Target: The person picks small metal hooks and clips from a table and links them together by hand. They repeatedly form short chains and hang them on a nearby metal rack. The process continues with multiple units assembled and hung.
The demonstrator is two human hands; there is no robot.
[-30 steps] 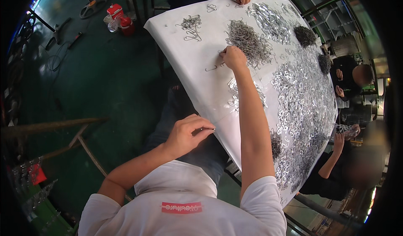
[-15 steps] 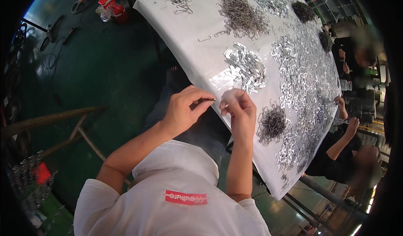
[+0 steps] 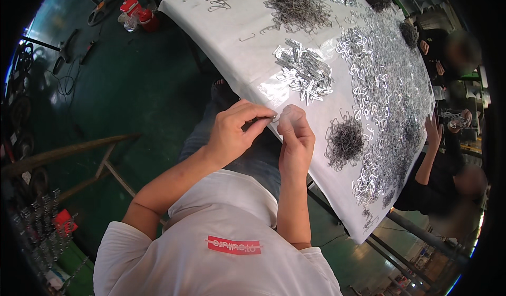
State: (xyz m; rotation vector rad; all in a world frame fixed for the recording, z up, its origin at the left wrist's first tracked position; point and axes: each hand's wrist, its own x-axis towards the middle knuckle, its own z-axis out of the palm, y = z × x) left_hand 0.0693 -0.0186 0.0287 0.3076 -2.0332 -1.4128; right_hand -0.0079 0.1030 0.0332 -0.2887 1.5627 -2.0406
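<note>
At the near edge of the white-covered table (image 3: 232, 48), my left hand (image 3: 234, 130) pinches a small metal piece (image 3: 274, 117) between thumb and fingertips; most of it is hidden. Close beside it my right hand (image 3: 296, 140) is closed, thumb against curled fingers, and whatever it may hold cannot be made out. Just beyond my hands lies a pile of flat, shiny metal strips (image 3: 304, 72), next to a clear plastic sheet (image 3: 273, 89). A tangled heap of dark wire hooks (image 3: 345, 142) sits to the right of my right hand.
Shiny bent metal pieces (image 3: 382, 93) spread over the table's right side. More wire hooks (image 3: 298, 6) are heaped at the far end. Co-workers sit along the right edge, one arm (image 3: 431, 148) reaching over it. A wooden frame (image 3: 68, 151) and red containers (image 3: 145, 18) stand left.
Both hands have risen slightly, and the right has moved closer to the left, its fingers more tightly closed. The view has shifted a little. A co-worker's hands at the right have moved.
</note>
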